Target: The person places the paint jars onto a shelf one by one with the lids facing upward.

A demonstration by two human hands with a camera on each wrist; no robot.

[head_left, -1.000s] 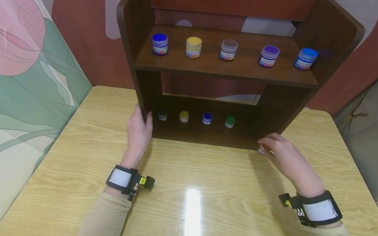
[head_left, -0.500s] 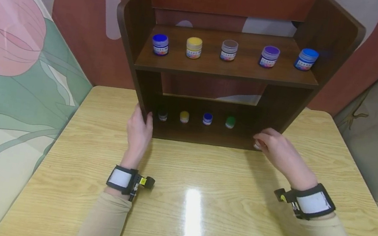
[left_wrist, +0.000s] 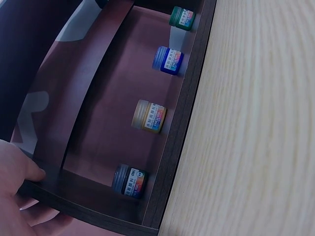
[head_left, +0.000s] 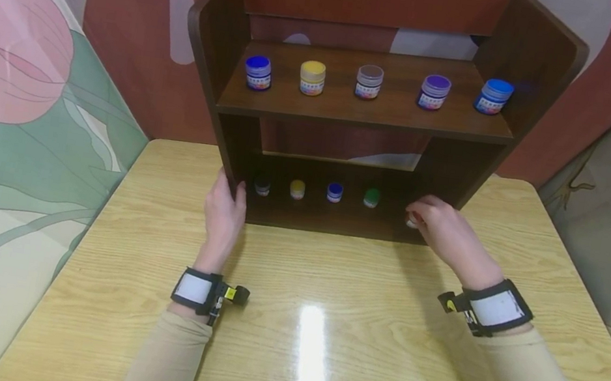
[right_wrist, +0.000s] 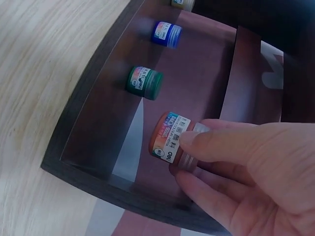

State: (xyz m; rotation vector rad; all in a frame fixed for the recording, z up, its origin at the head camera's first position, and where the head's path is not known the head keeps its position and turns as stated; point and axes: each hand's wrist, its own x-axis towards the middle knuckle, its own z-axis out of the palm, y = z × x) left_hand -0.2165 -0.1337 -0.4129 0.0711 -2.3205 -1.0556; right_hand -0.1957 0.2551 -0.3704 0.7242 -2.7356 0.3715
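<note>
My right hand (right_wrist: 246, 167) pinches a small reddish-brown paint jar (right_wrist: 170, 137) between thumb and fingers. It holds the jar at the right end of the lower level of a dark brown wooden shelf (head_left: 363, 122). My left hand (head_left: 224, 211) grips the shelf's left side panel, with the thumb on the inner side and the fingers outside. Along the lower level stand a black jar (left_wrist: 130, 181), a yellow jar (left_wrist: 149, 116), a blue jar (left_wrist: 168, 60) and a green jar (right_wrist: 144, 82). The green one is nearest to the held jar.
On the upper level are a dark blue jar (head_left: 258, 73), a yellow-lidded jar (head_left: 312, 78), a brown jar (head_left: 368, 82), a purple jar (head_left: 434, 92) and a bright blue jar (head_left: 494, 97). The shelf stands on a light wood table (head_left: 263, 316) against a patterned wall (head_left: 128, 26).
My right hand has carried the reddish-brown jar from the shelf's front right corner, inward and slightly left over the lower level. The left hand keeps its grip on the side panel.
</note>
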